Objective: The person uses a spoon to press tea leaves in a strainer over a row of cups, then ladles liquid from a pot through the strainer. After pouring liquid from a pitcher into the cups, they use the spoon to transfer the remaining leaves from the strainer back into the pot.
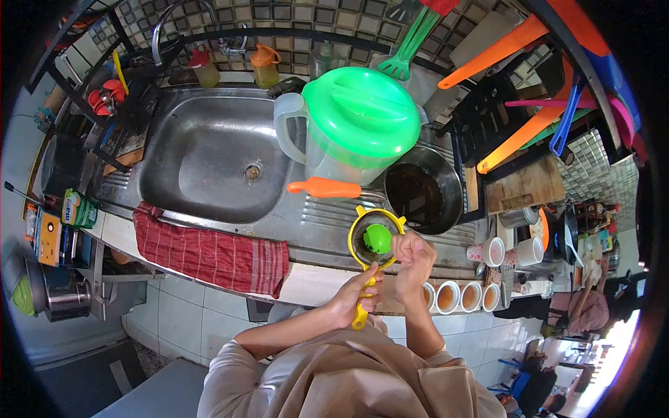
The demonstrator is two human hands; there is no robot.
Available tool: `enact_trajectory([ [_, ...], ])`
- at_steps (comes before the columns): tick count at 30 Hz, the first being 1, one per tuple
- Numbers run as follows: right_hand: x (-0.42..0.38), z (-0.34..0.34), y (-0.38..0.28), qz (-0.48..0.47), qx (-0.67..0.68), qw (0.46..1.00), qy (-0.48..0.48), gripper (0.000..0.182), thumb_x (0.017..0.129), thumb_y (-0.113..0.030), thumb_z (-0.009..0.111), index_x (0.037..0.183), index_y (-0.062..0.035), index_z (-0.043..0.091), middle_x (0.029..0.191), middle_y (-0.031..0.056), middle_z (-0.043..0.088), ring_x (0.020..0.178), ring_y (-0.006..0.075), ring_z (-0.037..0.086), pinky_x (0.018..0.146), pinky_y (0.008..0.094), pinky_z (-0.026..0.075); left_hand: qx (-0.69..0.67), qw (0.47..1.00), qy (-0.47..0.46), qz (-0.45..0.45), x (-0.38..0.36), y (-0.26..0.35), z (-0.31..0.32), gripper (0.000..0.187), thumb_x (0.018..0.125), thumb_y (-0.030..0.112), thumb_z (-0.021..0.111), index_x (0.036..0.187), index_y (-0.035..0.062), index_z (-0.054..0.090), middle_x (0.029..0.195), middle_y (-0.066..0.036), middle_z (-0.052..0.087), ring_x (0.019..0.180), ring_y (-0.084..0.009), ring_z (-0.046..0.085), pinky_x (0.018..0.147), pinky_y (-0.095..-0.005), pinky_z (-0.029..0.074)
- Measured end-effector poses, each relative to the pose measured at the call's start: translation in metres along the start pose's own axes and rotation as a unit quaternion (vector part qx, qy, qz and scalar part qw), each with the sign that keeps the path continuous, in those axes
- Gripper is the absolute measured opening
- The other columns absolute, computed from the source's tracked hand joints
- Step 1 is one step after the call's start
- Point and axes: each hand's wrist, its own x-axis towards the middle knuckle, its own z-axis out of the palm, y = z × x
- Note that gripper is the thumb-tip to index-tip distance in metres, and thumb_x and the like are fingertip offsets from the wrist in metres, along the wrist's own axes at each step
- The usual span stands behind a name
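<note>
My left hand [355, 299] is closed around the yellow handle of a round strainer [354, 235], which is held level over the counter's front edge. A small bright green scoop [377, 238] sits inside the strainer's mesh bowl. My right hand [414, 263] is closed at the scoop's right side, with its fingers seemingly pinching the scoop's handle, mostly hidden by them. Just beyond the strainer stands a metal pot [456, 202] of dark brown liquid. Several paper cups [447, 297] with orange-brown liquid line the counter edge near my right forearm.
A big clear pitcher with a green lid [362, 111] stands behind the strainer. An orange-handled utensil [324, 188] lies between pitcher and pot. Left are the steel sink [216, 146] and a red cloth [209, 247]. Stacked cups [488, 252] lie right. Another person [582, 306] is at far right.
</note>
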Motion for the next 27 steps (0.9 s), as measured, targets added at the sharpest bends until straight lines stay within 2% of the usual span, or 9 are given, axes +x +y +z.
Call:
enact_trajectory([
  [2,0.001,-0.004,-0.002,0.006,0.053,0.999,-0.005,0.043,0.087,-0.032,0.036,0.054,-0.0074,0.023,0.05,-0.0024,0.021,0.045,0.0092,0.021,0.045,0.0264,0.016,0.01,1.0,-0.002,-0.001,0.0,0.0,0.0,0.032,0.086,0.046,0.045,0.082,0.0144,0.04,0.058,0.007,0.026,0.043,-0.0027,0.022,0.039,-0.017,0.019],
  [4,0.002,-0.008,-0.003,-0.048,0.093,0.994,-0.014,0.044,0.087,-0.032,0.037,0.053,-0.0078,0.023,0.048,-0.0023,0.022,0.044,0.01,0.021,0.044,0.0277,0.016,0.006,1.0,-0.003,-0.004,-0.002,0.001,0.003,0.031,0.087,0.045,0.043,0.08,0.0148,0.04,0.057,0.007,0.027,0.043,-0.0034,0.024,0.039,-0.0171,0.02],
  [6,-0.002,-0.009,-0.004,-0.057,0.101,0.993,-0.021,0.044,0.086,-0.032,0.038,0.052,-0.0081,0.023,0.047,-0.0015,0.022,0.043,0.0117,0.022,0.044,0.0287,0.018,0.001,1.0,-0.001,-0.008,-0.003,0.001,0.003,0.03,0.088,0.043,0.042,0.077,0.0152,0.039,0.057,0.007,0.028,0.044,-0.0041,0.025,0.04,-0.0171,0.022],
  [8,-0.006,-0.006,0.003,-0.072,0.096,0.992,-0.033,0.043,0.085,-0.029,0.036,0.052,-0.0027,0.03,0.047,0.0024,0.027,0.042,0.0138,0.025,0.042,0.0281,0.018,0.003,1.0,0.001,-0.001,-0.002,-0.001,0.002,0.033,0.086,0.046,0.045,0.082,0.0142,0.041,0.058,0.007,0.026,0.044,-0.0025,0.023,0.039,-0.017,0.019],
  [10,-0.006,-0.001,0.004,-0.066,0.047,0.995,-0.053,0.044,0.084,-0.029,0.038,0.049,-0.005,0.027,0.044,0.0017,0.024,0.04,0.0139,0.022,0.043,0.0295,0.019,0.01,1.0,0.008,0.001,-0.002,-0.001,0.001,0.033,0.086,0.046,0.045,0.082,0.0142,0.041,0.058,0.007,0.026,0.044,-0.0026,0.023,0.039,-0.017,0.019],
  [13,-0.002,0.001,0.001,-0.11,-0.003,0.985,-0.131,0.041,0.082,-0.026,0.037,0.049,-0.0029,0.027,0.044,0.0053,0.027,0.038,0.019,0.028,0.041,0.0304,0.024,0.022,0.999,0.033,0.004,-0.002,0.0,0.003,0.033,0.086,0.046,0.045,0.081,0.0143,0.041,0.059,0.007,0.026,0.044,-0.0028,0.023,0.039,-0.017,0.019],
  [19,0.006,-0.003,0.004,-0.127,0.015,0.966,-0.226,0.042,0.081,-0.028,0.038,0.049,-0.0029,0.027,0.044,0.0061,0.028,0.038,0.021,0.029,0.04,0.031,0.026,0.013,0.999,0.043,0.006,-0.001,0.0,0.004,0.032,0.087,0.045,0.045,0.082,0.014,0.041,0.059,0.007,0.027,0.045,-0.0029,0.023,0.039,-0.0172,0.019],
  [23,0.004,-0.001,0.002,-0.096,0.021,0.974,-0.204,0.043,0.082,-0.029,0.038,0.049,-0.0031,0.027,0.044,0.0058,0.027,0.038,0.0205,0.029,0.04,0.0311,0.025,0.011,0.999,0.034,0.003,0.0,0.0,0.002,0.032,0.087,0.045,0.044,0.082,0.0143,0.041,0.059,0.007,0.027,0.044,-0.0029,0.023,0.039,-0.0173,0.019],
  [27,-0.006,0.007,0.009,-0.092,-0.017,0.993,-0.078,0.046,0.086,-0.031,0.035,0.05,-0.0036,0.025,0.045,0.0031,0.025,0.039,0.0152,0.024,0.04,0.029,0.02,0.009,0.999,0.053,0.0,-0.003,0.001,0.007,0.032,0.087,0.045,0.045,0.083,0.0143,0.042,0.059,0.007,0.028,0.044,-0.0027,0.024,0.039,-0.0169,0.02],
])
